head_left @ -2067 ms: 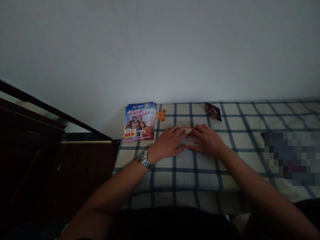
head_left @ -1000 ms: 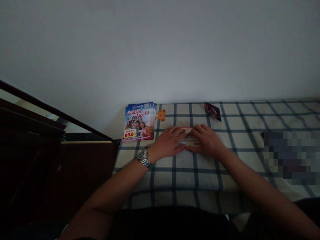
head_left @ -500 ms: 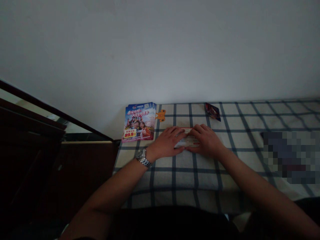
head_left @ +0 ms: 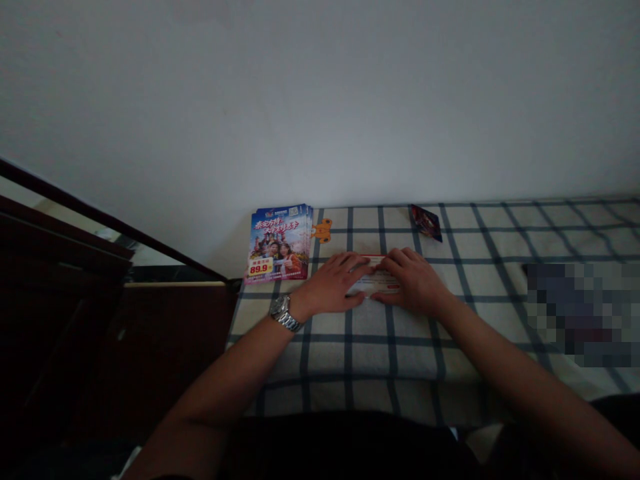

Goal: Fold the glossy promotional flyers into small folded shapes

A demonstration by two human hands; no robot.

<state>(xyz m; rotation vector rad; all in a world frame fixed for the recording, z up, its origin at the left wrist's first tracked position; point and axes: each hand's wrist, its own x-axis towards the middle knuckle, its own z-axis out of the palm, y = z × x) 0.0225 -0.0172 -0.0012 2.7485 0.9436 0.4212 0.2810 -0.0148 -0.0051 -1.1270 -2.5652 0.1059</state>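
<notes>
A white printed leaflet [head_left: 373,283] with a red far edge lies on the checked cloth, partly covered by my hands. My left hand [head_left: 334,285], with a metal-banded watch [head_left: 284,313] on its wrist, rests on the leaflet's left part, fingers stretched and thumb apart. On its right part lies my right hand [head_left: 413,281], its fingers a little bent and its thumb apart along the near side. Both sets of fingertips meet near the leaflet's middle. Left of my hands stands a stack of colourful flyers [head_left: 279,247].
A dark folded card [head_left: 426,223] sits near the wall [head_left: 350,100], beyond my right hand. An orange cartoon figure [head_left: 321,231] shows beside the flyers. A blurred-out dark object [head_left: 580,313] is at the right. The checked cloth [head_left: 370,353] covers the surface; dark wooden furniture [head_left: 165,347] is at left.
My left thumb has slid slightly left, opening a small gap between the two thumbs. The rest of both hands and the leaflet look nearly the same.
</notes>
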